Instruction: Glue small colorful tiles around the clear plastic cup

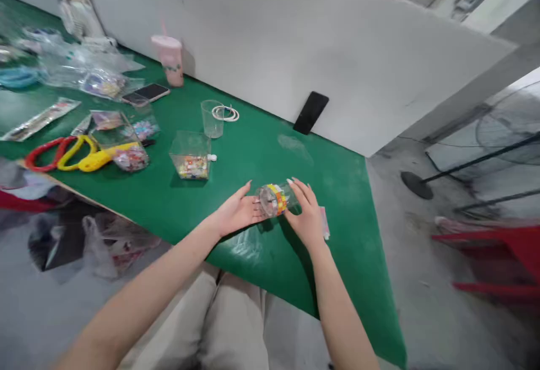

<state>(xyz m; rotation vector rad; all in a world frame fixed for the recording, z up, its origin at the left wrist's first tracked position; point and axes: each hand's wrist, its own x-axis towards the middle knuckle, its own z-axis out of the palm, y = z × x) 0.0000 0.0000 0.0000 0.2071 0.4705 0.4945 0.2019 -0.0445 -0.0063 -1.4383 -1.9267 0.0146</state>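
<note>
Right at the near edge of the green worktop [261, 145], just ahead of the person's lap, both hands are on one small thing. It's a clear cup [273, 199] lying on its side with a band of bright beads [278, 199] wrapped round its middle. Its long axis runs roughly from one hand to the other, with what looks like the open mouth turned toward the left.

The left hand [236, 212] comes in from that mouth end. Its fingers are straight and fairly close together, tips laid against the rim, more a flat brace than a grip. The right hand [307, 218] sits on the opposite end. Its fingers are a little spread and curved over the top and far side of the cup, closed loosely on it. So the cup is cradled between the two, equally near both, low over the worktop.

A pink slip [324, 225] peeks out beside the right hand. Well apart, further up the worktop, sit a square clear box [192, 156] of beads, an upright plastic tumbler [211, 118] and some white rings [226, 113].
</note>
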